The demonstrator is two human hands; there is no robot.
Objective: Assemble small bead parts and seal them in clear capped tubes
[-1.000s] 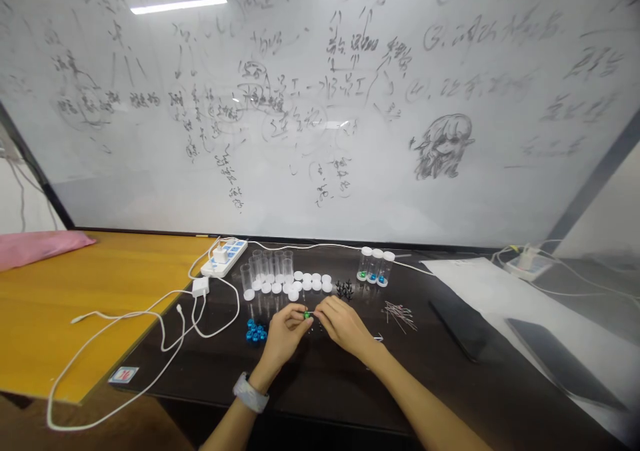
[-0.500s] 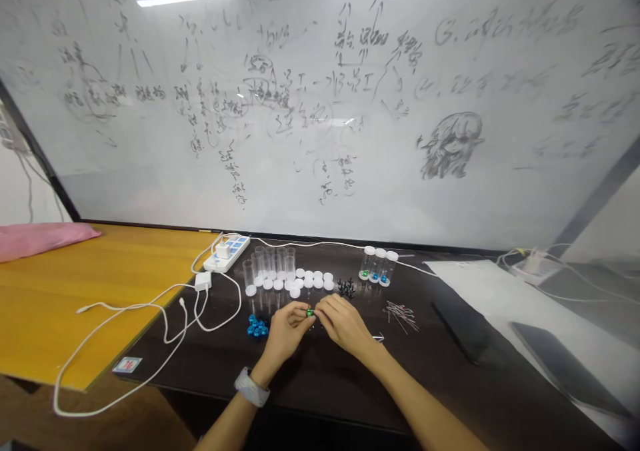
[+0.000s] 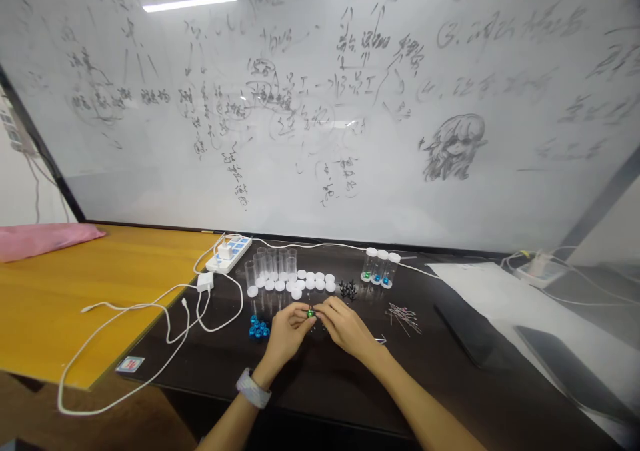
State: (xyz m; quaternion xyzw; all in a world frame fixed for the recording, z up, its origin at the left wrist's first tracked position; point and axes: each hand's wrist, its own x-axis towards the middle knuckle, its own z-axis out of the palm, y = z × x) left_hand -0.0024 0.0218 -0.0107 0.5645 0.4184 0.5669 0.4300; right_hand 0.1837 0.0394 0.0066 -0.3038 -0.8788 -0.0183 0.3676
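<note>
Low over the dark table, a small shiny green ball is pinched in the fingertips of my left hand, which is closed. My right hand meets it from the other side, thumb and fingers pressed together. What those right fingertips grip is too small to make out. Left of my left hand lies a cluster of shiny blue balls. Several small black pronged pieces lie just beyond my right hand. White round caps are grouped behind the hands, beside clear tubes standing on white bases.
Three capped tubes holding green and blue balls stand at the back right. Thin metal pins are scattered at right, near a black phone-like slab. A white power strip and loose white cables occupy the left.
The head view has shifted very slightly. Both hands stay together around the green ball, with only small finger movement.
</note>
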